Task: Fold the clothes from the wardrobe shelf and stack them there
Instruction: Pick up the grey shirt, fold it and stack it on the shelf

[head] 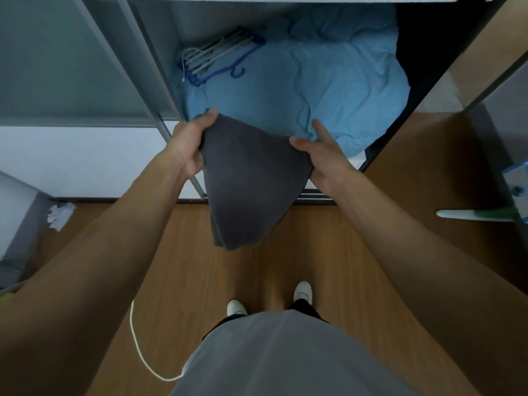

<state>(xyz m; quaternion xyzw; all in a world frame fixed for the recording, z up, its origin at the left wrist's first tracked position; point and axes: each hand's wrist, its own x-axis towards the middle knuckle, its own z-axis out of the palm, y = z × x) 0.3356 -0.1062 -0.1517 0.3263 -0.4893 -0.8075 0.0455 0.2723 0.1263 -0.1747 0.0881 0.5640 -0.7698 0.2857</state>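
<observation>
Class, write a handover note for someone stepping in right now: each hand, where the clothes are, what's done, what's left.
Left hand grips the dark grey garment at its top left corner.
Right hand holds its top right edge, thumb on top.
The garment hangs in front of the wardrobe; blue fabric lies crumpled inside, beside hangers.
Done: no folded stack visible.
Left: fold the grey garment, stack it inside, then any other clothes.

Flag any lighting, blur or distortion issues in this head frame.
Head view: heavy wide-angle distortion, the wardrobe rail leans and the forearms balloon toward the corners. Head view: dim bluish light; the right back corner goes black, the blue sheet is readable. Head view: the grey cloth held by the left hand and right hand looks soft, no weave visible; no glare.
</observation>
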